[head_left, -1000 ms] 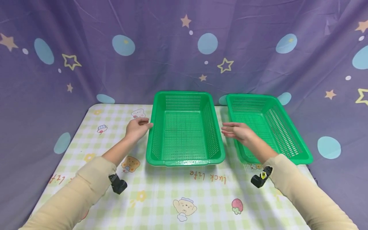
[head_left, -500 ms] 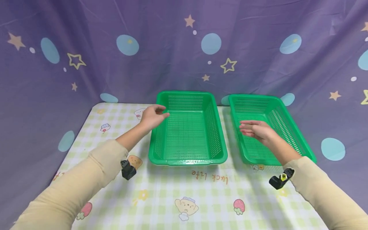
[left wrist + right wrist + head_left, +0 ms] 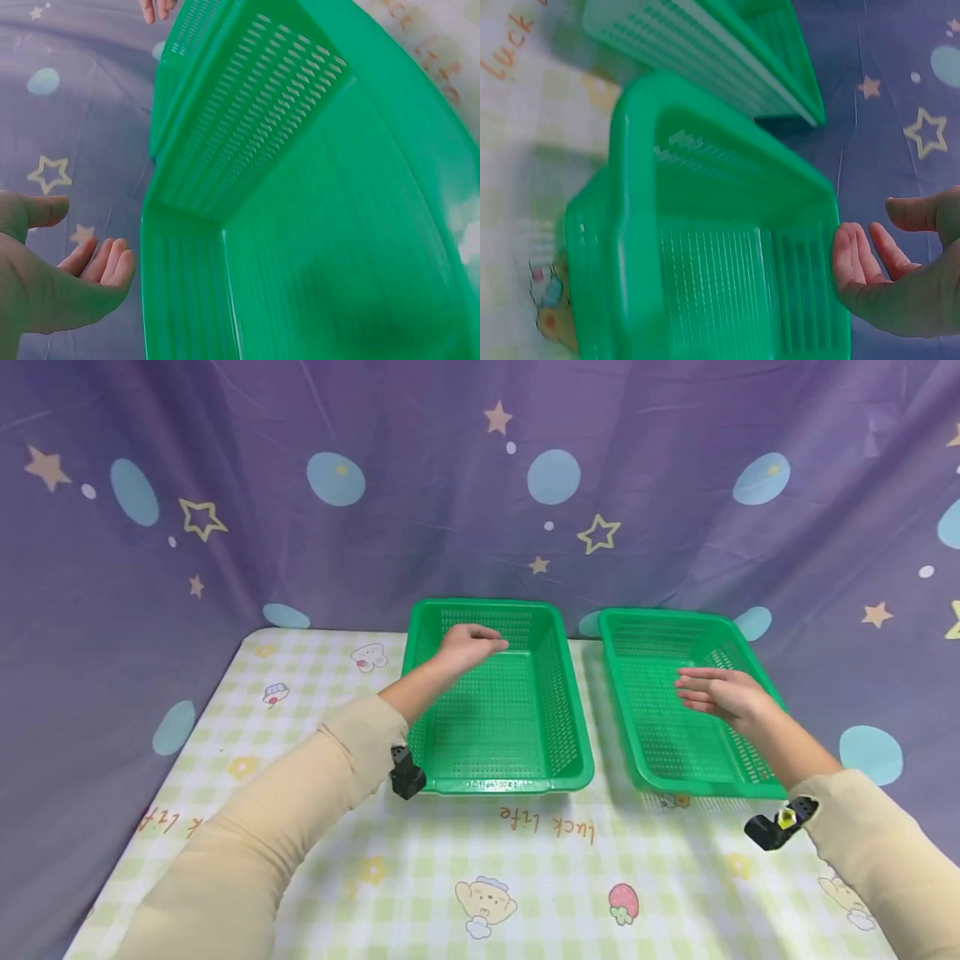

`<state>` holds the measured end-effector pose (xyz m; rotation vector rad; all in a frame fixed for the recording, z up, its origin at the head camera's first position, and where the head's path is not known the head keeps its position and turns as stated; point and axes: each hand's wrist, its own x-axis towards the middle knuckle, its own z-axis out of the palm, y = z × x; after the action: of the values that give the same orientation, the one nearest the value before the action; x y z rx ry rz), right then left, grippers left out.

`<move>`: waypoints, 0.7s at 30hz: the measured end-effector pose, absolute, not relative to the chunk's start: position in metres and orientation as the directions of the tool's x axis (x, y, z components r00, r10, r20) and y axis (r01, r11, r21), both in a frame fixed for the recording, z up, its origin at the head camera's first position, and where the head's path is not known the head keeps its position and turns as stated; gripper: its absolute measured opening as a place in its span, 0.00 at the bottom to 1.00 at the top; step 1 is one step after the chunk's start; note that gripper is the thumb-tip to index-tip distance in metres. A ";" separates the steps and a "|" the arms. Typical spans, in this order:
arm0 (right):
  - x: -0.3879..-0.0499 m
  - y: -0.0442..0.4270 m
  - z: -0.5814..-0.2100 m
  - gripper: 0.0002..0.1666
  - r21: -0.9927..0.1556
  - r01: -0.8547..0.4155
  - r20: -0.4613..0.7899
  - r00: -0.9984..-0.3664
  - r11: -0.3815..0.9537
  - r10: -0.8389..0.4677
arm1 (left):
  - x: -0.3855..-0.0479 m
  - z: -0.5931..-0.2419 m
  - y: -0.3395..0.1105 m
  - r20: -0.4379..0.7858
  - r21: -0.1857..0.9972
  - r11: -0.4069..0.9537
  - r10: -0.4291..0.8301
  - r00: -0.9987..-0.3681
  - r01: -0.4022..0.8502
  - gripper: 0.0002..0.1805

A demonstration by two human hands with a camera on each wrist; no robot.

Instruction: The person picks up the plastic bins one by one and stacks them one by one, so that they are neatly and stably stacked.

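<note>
Loosely bent and grasping nothing, the left hand was poised above the left green plastic basket, over its far part. The right hand, its fingers extended and likewise free of any object, hovered above the right green plastic basket. These two perforated rectangular baskets stood side by side, with a narrow gap between them, on the desk, near the purple patterned curtain behind.

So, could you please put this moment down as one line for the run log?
left hand: above left basket, holding nothing | right hand: above right basket, holding nothing | both baskets: on tablecloth
</note>
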<state>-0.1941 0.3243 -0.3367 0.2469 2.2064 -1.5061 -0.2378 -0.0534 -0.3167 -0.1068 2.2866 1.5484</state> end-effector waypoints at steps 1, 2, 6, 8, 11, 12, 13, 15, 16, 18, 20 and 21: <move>-0.194 0.329 -0.336 0.34 -0.831 0.395 -0.464 -0.880 0.391 -0.097 | -0.239 -0.317 -0.047 -0.352 0.885 0.377 0.154 -0.923 -0.275 0.22; -0.194 0.334 -0.336 0.34 -0.827 0.401 -0.468 -0.879 0.393 -0.087 | -0.239 -0.317 -0.041 -0.360 0.888 0.363 0.164 -0.919 -0.283 0.23; -0.196 0.353 -0.333 0.34 -0.809 0.425 -0.485 -0.873 0.405 -0.052 | -0.243 -0.318 -0.018 -0.379 0.889 0.351 0.201 -0.903 -0.295 0.23; -0.197 0.362 -0.330 0.35 -0.802 0.432 -0.489 -0.872 0.412 -0.036 | -0.245 -0.319 -0.008 -0.386 0.890 0.345 0.223 -0.895 -0.298 0.24; -0.199 0.372 -0.327 0.34 -0.788 0.426 -0.472 -0.882 0.446 0.008 | -0.247 -0.321 0.006 -0.385 0.896 0.329 0.240 -0.891 -0.298 0.22; -0.200 0.375 -0.325 0.34 -0.784 0.423 -0.463 -0.886 0.454 0.027 | -0.248 -0.322 0.011 -0.385 0.899 0.320 0.248 -0.889 -0.299 0.22; -0.200 0.379 -0.323 0.34 -0.780 0.422 -0.452 -0.890 0.462 0.050 | -0.248 -0.323 0.015 -0.384 0.902 0.311 0.258 -0.887 -0.300 0.22; -0.201 0.385 -0.320 0.35 -0.770 0.418 -0.431 -0.898 0.482 0.090 | -0.249 -0.325 0.024 -0.381 0.907 0.294 0.268 -0.885 -0.301 0.21; -0.202 0.388 -0.318 0.37 -0.768 0.419 -0.424 -0.900 0.485 0.106 | -0.250 -0.326 0.029 -0.382 0.909 0.282 0.274 -0.883 -0.305 0.21; -0.204 0.395 -0.315 0.39 -0.767 0.421 -0.414 -0.901 0.484 0.128 | -0.250 -0.328 0.038 -0.383 0.915 0.252 0.285 -0.879 -0.316 0.20; -0.206 0.401 -0.313 0.35 -0.774 0.430 -0.418 -0.898 0.466 0.134 | -0.250 -0.330 0.047 -0.378 0.918 0.233 0.274 -0.884 -0.320 0.19; -0.207 0.405 -0.313 0.31 -0.782 0.438 -0.425 -0.895 0.444 0.134 | -0.249 -0.332 0.052 -0.376 0.919 0.229 0.264 -0.888 -0.321 0.19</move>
<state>-0.2068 0.4048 -0.3131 0.4909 2.3984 -1.4311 -0.2495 0.0522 -0.3321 -0.0518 2.0508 1.7027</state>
